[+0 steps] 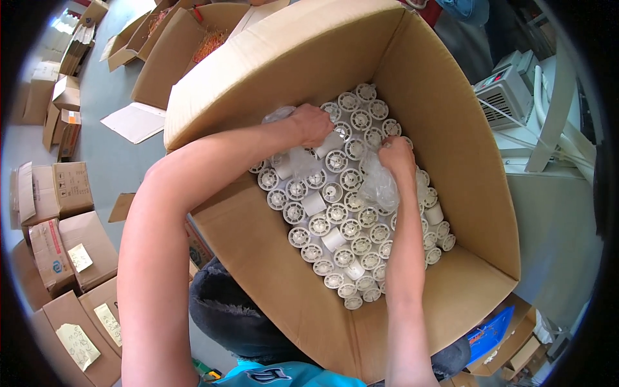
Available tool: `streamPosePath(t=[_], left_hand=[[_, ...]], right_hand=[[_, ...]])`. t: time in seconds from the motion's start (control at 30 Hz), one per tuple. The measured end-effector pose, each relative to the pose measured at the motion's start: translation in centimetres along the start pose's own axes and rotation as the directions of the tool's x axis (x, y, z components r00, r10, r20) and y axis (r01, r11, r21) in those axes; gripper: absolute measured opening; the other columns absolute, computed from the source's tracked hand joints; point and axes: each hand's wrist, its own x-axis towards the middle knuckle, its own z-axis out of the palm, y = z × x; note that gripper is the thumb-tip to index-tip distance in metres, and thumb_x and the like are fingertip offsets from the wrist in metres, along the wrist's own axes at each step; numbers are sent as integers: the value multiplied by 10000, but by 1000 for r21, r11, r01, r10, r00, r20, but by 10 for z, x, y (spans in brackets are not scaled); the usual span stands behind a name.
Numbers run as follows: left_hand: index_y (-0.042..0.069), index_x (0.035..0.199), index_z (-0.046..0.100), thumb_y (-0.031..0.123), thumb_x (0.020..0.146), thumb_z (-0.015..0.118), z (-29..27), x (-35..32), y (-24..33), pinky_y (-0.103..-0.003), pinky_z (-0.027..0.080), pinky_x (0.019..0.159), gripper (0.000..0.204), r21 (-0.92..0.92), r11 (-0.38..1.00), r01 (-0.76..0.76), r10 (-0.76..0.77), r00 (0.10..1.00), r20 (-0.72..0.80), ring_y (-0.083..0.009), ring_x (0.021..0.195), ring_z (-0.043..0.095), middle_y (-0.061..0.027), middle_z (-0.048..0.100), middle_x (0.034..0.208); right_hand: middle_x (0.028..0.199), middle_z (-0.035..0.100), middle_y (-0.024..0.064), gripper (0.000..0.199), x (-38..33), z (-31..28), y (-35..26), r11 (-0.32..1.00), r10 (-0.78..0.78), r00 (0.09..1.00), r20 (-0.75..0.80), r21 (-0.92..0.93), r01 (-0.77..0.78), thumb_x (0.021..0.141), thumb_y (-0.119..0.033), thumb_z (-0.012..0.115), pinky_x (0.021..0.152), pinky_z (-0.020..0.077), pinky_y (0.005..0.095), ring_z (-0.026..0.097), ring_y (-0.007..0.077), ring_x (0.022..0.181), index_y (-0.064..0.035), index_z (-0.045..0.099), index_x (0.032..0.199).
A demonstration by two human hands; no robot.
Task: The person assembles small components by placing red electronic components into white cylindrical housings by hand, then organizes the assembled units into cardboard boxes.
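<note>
Rows of white plastic spools fill the bottom of a large open cardboard box. Most stand on end with their spoked rims up; several lie on their sides. My left hand reaches in over the box's left wall, its fingers closed on a crumpled clear plastic bag, beside a spool lying on its side. Farther right, my right hand is closed at the bag's other gathered part, which bunches up beside the wrist. The fingertips of both hands are partly hidden. Loose plastic covers some spools between the hands.
Taped and labelled cartons stack along the left. Open boxes with orange-red material stand at the far left. To the right are a grey machine unit and a pale panel. A blue bin sits at lower right.
</note>
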Motion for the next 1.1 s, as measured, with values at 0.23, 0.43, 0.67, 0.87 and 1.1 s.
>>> streamPosePath(t=[0.23, 0.43, 0.67, 0.87, 1.1], left_hand=[[-19, 819, 686, 362, 796, 566, -30, -5, 15, -445, 507, 824, 400, -204, 960, 193, -187, 981, 49, -380, 910, 636, -235, 659, 941], [-18, 854, 655, 137, 741, 643, 6, -4, -12, -452, 520, 788, 192, -191, 981, -33, -7, 978, -206, -393, 889, 633, -223, 650, 888], [-16, 862, 649, 63, 726, 602, -15, 2, 1, -440, 538, 728, 164, -74, 997, 15, -18, 999, -35, -377, 852, 646, -217, 649, 858], [-7, 753, 670, 88, 676, 596, -62, 2, 9, -439, 538, 732, 143, -109, 987, 119, -135, 979, -152, -367, 849, 650, -228, 648, 852], [-30, 715, 658, 49, 680, 567, -68, 6, -5, -471, 535, 686, 125, -50, 998, -44, 6, 806, -592, -392, 765, 647, -225, 645, 808]], right_hand=[[1100, 611, 249, 306, 51, 5, -27, 997, -74, 975, -210, -18, 72, 787, -162, 523, 887, 466, 493, 575, 416, 1045, -44, 614, 1054], [1081, 623, 233, 231, 76, 16, -28, 987, -133, 972, -196, -112, 113, 850, -215, 542, 852, 492, 485, 598, 399, 1015, -47, 609, 995], [1053, 646, 195, 261, 67, 20, -20, 995, -80, 982, -174, -72, 68, 845, -255, 579, 846, 500, 471, 612, 371, 1003, -63, 631, 1014], [1016, 654, 203, 205, 60, 21, -14, 996, -87, 965, -247, -30, 82, 826, -198, 569, 835, 500, 468, 616, 381, 978, -66, 664, 952], [1006, 649, 201, 195, 58, 21, -16, 990, -143, 963, -230, -39, 138, 790, -155, 567, 821, 494, 479, 610, 399, 952, -62, 657, 935]])
